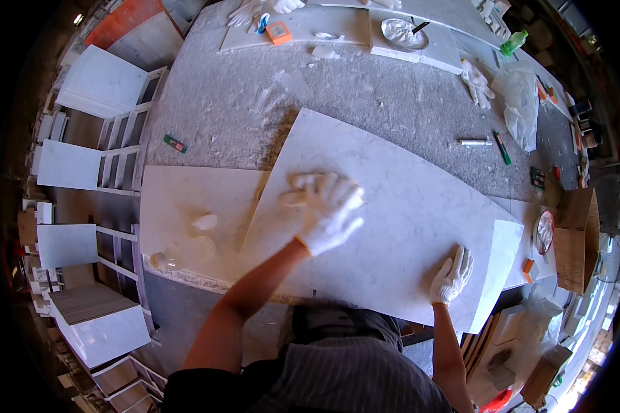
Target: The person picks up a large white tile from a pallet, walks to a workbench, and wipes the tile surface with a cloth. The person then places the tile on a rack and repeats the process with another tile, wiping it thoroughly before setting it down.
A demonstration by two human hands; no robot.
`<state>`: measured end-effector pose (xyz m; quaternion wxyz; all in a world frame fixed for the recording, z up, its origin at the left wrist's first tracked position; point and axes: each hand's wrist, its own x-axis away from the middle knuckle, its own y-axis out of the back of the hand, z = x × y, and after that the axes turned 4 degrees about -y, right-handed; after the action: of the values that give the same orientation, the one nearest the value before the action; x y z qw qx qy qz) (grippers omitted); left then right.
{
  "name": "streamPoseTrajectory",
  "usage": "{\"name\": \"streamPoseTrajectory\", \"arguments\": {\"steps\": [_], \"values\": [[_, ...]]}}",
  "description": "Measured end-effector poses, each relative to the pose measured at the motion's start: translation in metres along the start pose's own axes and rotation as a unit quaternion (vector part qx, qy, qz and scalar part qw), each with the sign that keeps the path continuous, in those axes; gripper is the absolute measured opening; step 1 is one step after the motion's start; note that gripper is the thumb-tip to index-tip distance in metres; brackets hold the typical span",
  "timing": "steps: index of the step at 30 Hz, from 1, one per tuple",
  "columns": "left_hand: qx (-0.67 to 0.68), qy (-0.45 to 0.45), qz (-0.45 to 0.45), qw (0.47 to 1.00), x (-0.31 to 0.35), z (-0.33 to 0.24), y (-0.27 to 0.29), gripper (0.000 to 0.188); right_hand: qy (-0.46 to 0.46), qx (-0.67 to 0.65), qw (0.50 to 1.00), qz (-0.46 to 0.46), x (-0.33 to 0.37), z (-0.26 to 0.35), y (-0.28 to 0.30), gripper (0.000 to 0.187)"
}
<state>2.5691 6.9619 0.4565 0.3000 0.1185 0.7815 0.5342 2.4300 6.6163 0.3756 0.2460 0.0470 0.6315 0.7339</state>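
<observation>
A large white marble-like slab (393,206) with faint grey veining lies askew over another pale slab (186,189) on the worktable. My left hand (327,213), in a white knit glove, is over the slab's left part. Motion smears its fingers, so I cannot tell whether it holds a white cloth or spare glove against the surface. My right hand (452,277), gloved the same way, rests flat on the slab near its lower right edge. Its fingers stretch away from me, with nothing in them. A paler strip (497,265) runs along the slab's right end.
Beyond the slab the dusty grey tabletop (234,103) holds a small green-and-red box (175,143), loose gloves (477,82), a plastic bag (518,100) and a green marker-like stick (502,148). White panels (69,165) stand in racks at left; a cardboard box (575,237) is at right.
</observation>
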Motion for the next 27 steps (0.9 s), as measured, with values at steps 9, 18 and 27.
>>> {"name": "streamPoseTrajectory", "arguments": {"steps": [9,18,27], "values": [[-0.252,0.140,0.047,0.956,-0.071,0.124,-0.041,0.060,0.002,0.005,1.000,0.007,-0.002,0.002,0.004,0.041],[-0.075,-0.029,0.052,0.995,-0.052,-0.026,-0.068,0.046,-0.014,0.011,1.000,0.016,-0.004,0.006,0.007,0.041],[-0.244,0.104,-0.059,0.962,-0.052,0.113,-0.035,0.040,-0.007,-0.008,1.000,0.019,-0.002,0.007,0.007,0.042]]}}
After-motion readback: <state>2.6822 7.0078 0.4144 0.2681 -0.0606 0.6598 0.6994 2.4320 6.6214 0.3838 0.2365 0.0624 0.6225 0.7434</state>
